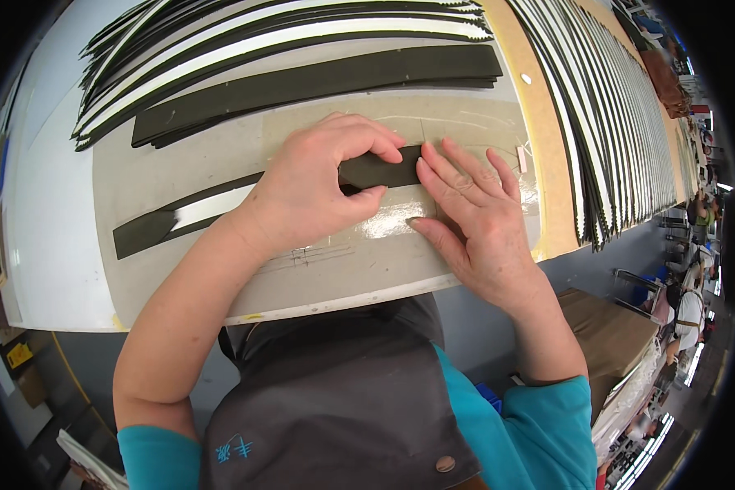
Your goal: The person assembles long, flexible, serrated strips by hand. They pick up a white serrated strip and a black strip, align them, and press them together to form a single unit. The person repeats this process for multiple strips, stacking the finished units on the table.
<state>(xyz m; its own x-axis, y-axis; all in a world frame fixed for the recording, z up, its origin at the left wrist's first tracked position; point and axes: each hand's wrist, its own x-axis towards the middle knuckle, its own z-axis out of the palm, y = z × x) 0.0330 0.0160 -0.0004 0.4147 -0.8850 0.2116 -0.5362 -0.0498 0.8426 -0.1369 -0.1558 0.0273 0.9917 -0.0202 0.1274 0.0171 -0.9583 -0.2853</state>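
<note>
A long, thin dark strip [220, 208] lies flat on the grey mat [180, 163] in the middle of the table [57, 245], running from lower left up toward the centre. Part of its length shows a glossy white face, like a backing or liner. It looks light and flexible — probably foam or rubbery sheet — so it would likely droop if lifted by one end and is best gripped across its narrow width, close to where it is being worked.

The left hand [318, 184] does just that: fingers curl over the far edge and the thumb presses the near edge, pinching the strip's right-hand portion. The right hand [474, 216] is open and flat, fingertips touching the strip's right end and the palm resting on a shiny clear film [400, 220] on the mat — pressing, not gripping.

Beyond the hands lie several similar dark strips [318, 82], and behind those a fanned row of black-and-white strips [286, 33]. A second fanned row [612, 122] runs down the right side over a tan board [547, 163].
</note>
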